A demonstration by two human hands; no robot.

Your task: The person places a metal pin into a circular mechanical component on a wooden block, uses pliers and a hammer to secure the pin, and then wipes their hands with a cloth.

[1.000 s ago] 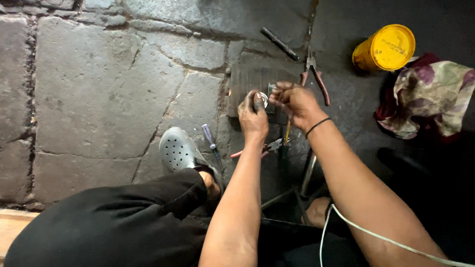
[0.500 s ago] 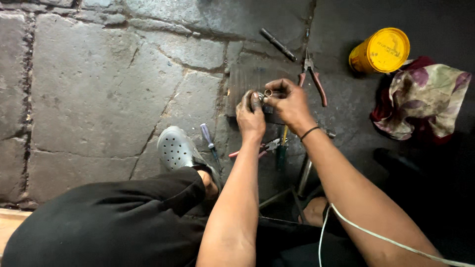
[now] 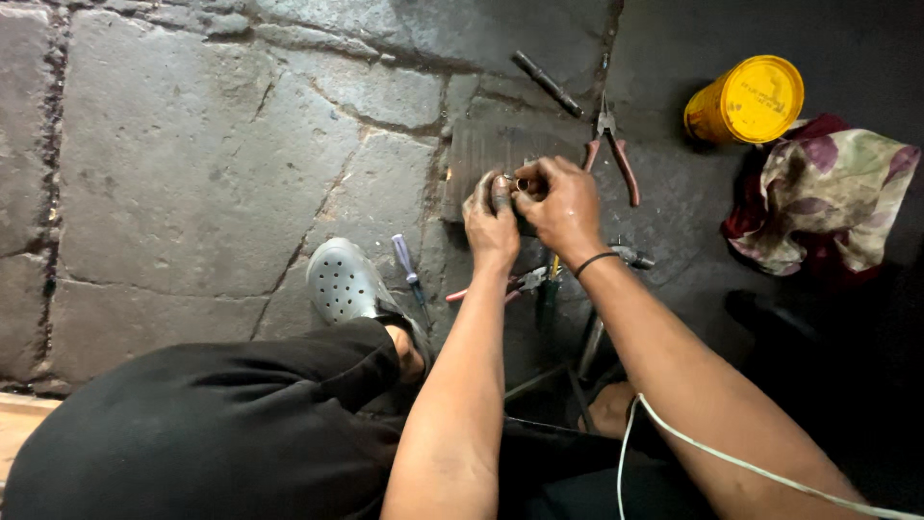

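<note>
Stone floor (image 3: 192, 173) bears one red-handled pliers (image 3: 616, 154) (beside it, one yellow tub (image 3: 746, 101)); left hand (image 3: 493, 220) and right hand (image 3: 558, 202) clench one small metal part (image 3: 521, 185).

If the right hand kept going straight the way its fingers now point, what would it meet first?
The right hand points leftward at the small round metal part it pinches, with the left hand directly beyond. Past those lies grey stone floor, though depth is unclear.

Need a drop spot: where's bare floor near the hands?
Free: the grey stone slabs left of the grey perforated clog. Crowded: around both hands, between the red-handled pliers, blue-handled screwdriver and yellow round tin; floral cloth fills the right.
</note>
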